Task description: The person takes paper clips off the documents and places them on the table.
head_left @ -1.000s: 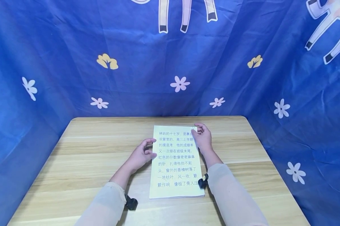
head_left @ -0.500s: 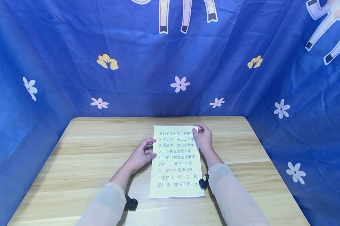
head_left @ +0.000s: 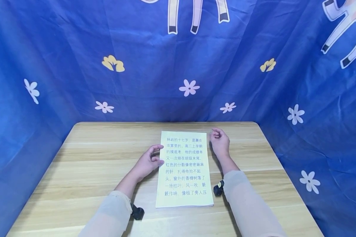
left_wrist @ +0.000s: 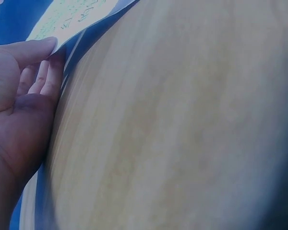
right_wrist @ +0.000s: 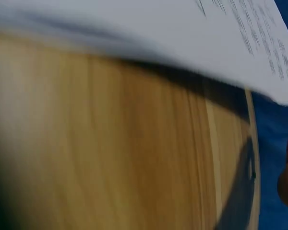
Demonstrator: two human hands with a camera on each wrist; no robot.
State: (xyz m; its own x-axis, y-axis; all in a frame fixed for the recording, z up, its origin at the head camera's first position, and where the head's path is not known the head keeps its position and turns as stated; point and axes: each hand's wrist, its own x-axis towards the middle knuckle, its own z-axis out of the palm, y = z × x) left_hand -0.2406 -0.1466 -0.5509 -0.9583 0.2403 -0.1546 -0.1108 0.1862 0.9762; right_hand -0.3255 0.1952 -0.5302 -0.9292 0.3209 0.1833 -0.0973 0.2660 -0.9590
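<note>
Stapled-size stack of Chinese-printed sheets (head_left: 184, 168) over table (head_left: 92, 164), text up. Left hand (head_left: 146, 164) pinches stack's left edge, thumb above, fingers beneath. Right hand (head_left: 220, 142) just beyond stack's upper right corner, fingers curled; cannot tell whether anything held. Black wrist cameras (head_left: 138, 213) flank stack's lower corners; blue flower-print curtain (head_left: 145, 82) behind stack.

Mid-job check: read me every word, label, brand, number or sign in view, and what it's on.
Pale yellow rectangular paper stack, Chinese print, head view:
"林屿的十七岁 是裹在"
"浓雾里的 高三上学期"
"的摸底考 他的成绩单"
"又一次排在班级末尾"
"红色的分数像密密麻麻"
"的针 扎得他抬不起"
"头 窗外的香樟树落了"
"一地枯叶 风一吹 簌"
"簌作响 像极了旁人压"
Punctuation is too faint to tell; the wrist views blur the print.
Blue fabric curtain: printed pictures, no lettering visible.
Black left-wrist device and black right-wrist device: nothing legible.
</note>
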